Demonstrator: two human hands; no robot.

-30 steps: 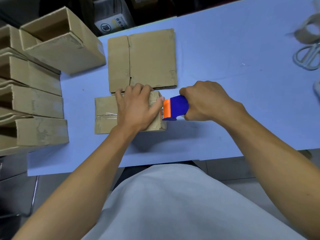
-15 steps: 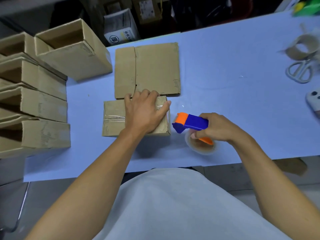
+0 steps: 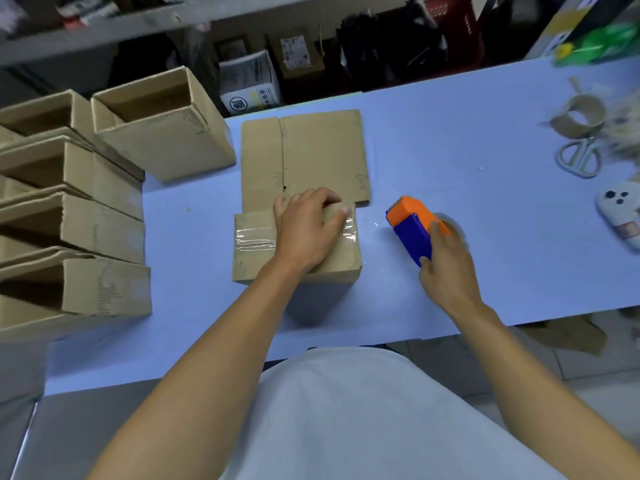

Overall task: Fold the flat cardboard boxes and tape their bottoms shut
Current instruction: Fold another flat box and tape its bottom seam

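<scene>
Cardboard box (image 3: pixel 298 247) sits bottom-up mid-worktop, near edge, clear tape strip (image 3: pixel 254 239) running across its closed flaps. Left hand (image 3: pixel 308 230) lies on top, fingers (image 3: pixel 320 199) hooked over the far edge, thumb at the right end of the strip; probably pinning the flaps and rubbing the tape end down. Right hand (image 3: pixel 446 268) grips the blue-and-orange tape dispenser (image 3: pixel 414 233) by the handle, just right of the box and apart from it; looks like the strip is cut and the tool is parked clear. Flat cardboard blank (image 3: pixel 304 157) lies just beyond the box, likely next to fold. Finished boxes (image 3: pixel 86 209) stacked on their sides at far left, out of the way. Blue worktop (image 3: pixel 450 150) also carries scissors (image 3: pixel 578 157) and an empty tape core (image 3: pixel 578 121) far right.
</scene>
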